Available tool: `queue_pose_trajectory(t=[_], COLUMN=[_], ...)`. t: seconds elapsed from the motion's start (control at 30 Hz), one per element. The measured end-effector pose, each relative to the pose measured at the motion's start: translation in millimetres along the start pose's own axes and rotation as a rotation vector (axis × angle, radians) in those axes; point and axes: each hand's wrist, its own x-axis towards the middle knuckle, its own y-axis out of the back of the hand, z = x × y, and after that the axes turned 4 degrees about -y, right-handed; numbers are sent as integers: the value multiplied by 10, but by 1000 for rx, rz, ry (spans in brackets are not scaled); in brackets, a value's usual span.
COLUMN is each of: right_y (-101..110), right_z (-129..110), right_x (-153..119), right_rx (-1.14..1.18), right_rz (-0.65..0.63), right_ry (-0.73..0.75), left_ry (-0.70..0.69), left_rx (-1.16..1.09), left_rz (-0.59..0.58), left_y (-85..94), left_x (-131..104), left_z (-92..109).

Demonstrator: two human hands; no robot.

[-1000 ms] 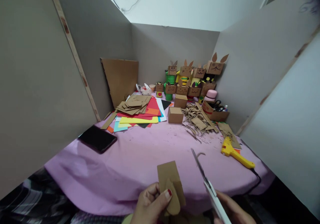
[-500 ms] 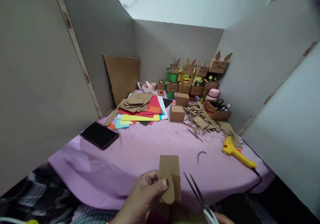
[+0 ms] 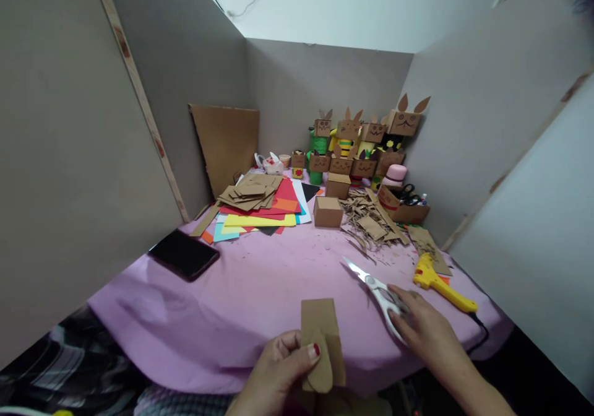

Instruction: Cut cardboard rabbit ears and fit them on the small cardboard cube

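At the table's front edge, my left hand (image 3: 290, 366) pinches cardboard pieces: a squarish one (image 3: 320, 317) behind and a smaller rounded strip (image 3: 320, 372) under the thumb. My right hand (image 3: 415, 317) is over the white handles of the scissors (image 3: 378, 289), fingers wrapped on them. The scissors lie low over the purple cloth with blades closed and pointing to the back left. A plain cardboard box (image 3: 328, 212) sits at mid-table, beyond both hands.
A yellow glue gun (image 3: 443, 287) lies right of my right hand. A black phone (image 3: 184, 254) is on the left. Coloured paper (image 3: 260, 220), cardboard scraps (image 3: 371, 218), a box of tools (image 3: 403, 208) and cardboard animal figures (image 3: 348, 129) stand farther back.
My right hand has moved up and forward from the bottom edge with the scissors, whose blades have closed. My left hand has shifted slightly right and down with the cardboard.
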Motion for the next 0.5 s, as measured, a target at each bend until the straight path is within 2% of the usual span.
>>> queue_pose_trajectory(t=[0.1, 0.13, 0.17, 0.27, 0.33, 0.4, 0.5], right_y=[-66, -63, -51, -4, -2, -28, -101], right_z=[-158, -261, -385, -781, -952, -983, -821], right_x=[-81, -161, -253, -484, -543, -533, -477], right_rx=[63, 200, 396, 910, 1028, 897, 526], right_rz=[87, 88, -2, -495, -592, -542, -287], right_ry=[30, 5, -11, -30, 14, 84, 325], left_ry=[28, 32, 28, -1, -8, 7, 52], left_rx=[5, 0, -11, -49, -53, -43, -59], left_rz=[21, 22, 16, -19, -44, -68, -94], left_y=[42, 49, 53, 57, 59, 57, 27], left_x=[26, 29, 30, 25, 18, 6, -20], left_z=[-52, -68, -84, -135, -169, -192, -196])
